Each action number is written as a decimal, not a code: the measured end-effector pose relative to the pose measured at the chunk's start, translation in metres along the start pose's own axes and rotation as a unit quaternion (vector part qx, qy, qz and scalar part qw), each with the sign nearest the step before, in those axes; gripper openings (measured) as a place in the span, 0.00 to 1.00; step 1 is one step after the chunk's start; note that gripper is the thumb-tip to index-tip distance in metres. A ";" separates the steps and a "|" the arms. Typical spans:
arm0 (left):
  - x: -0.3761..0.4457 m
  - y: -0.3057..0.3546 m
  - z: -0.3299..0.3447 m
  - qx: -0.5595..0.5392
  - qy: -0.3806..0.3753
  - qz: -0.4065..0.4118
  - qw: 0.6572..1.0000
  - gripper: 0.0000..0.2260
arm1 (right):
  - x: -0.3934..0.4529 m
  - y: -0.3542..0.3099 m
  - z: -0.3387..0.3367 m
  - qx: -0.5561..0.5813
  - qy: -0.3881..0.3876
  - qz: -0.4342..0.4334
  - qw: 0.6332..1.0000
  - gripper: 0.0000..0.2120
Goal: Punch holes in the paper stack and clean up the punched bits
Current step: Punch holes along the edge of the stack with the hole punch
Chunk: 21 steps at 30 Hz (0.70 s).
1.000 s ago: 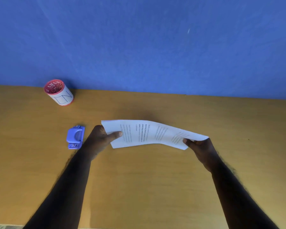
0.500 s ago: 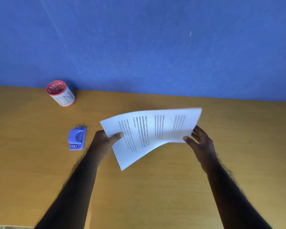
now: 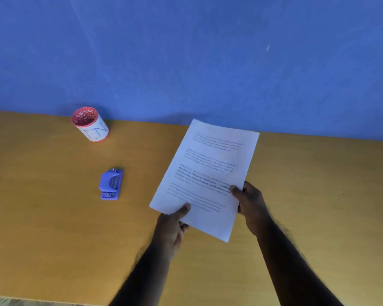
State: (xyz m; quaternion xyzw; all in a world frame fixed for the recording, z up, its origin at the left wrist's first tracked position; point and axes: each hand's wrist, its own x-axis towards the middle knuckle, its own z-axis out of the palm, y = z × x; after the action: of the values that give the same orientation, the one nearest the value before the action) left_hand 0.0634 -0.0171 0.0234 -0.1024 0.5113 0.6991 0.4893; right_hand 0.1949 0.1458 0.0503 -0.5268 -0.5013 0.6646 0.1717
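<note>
I hold a white paper stack (image 3: 210, 173) with printed text above the table, its long side running away from me and tilted slightly right. My left hand (image 3: 173, 226) grips its near left corner, thumb on top. My right hand (image 3: 250, 202) grips the right edge near the bottom, thumb on the page. A small blue hole punch (image 3: 111, 183) lies on the table to the left of the paper, apart from both hands.
The wooden table (image 3: 53, 228) meets a blue wall (image 3: 186, 51) at the back. A red and white cup (image 3: 90, 124) with lettering on its side stands at the back left near the wall. The table's near edge shows at bottom left.
The paper has turned from lying crosswise between my hands to lengthwise, pointing away from me. My left hand shifted right to the near corner; my right hand stays on the right edge.
</note>
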 end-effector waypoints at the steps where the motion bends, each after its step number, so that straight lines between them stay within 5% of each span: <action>1: -0.001 -0.002 -0.005 0.009 -0.005 -0.015 1.000 0.19 | 0.003 0.000 -0.001 -0.009 0.003 0.002 1.000 0.11; 6: 0.002 0.015 -0.035 0.147 0.017 -0.074 0.986 0.12 | 0.017 0.012 -0.006 -0.004 0.019 0.040 0.999 0.11; 9: 0.017 0.046 -0.059 0.256 0.141 0.030 0.956 0.09 | 0.024 0.026 -0.005 -0.006 0.013 0.068 0.998 0.12; 14: 0.050 0.113 -0.109 0.457 0.372 0.238 0.772 0.14 | 0.029 0.043 0.005 -0.016 0.008 0.091 0.996 0.10; 17: 0.071 0.137 -0.129 0.533 0.366 0.150 0.748 0.23 | 0.031 0.047 0.013 -0.027 0.002 0.088 0.996 0.09; 21: 0.091 0.155 -0.143 0.634 0.305 0.079 0.706 0.21 | 0.034 0.050 0.015 -0.040 -0.004 0.072 0.997 0.10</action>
State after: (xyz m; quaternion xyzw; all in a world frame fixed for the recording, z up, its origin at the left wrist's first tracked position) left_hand -0.1555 -0.0801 -0.0052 0.0651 0.9616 0.1771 0.1992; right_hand 0.1834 0.1423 -0.0108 -0.5655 -0.4884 0.6570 0.1002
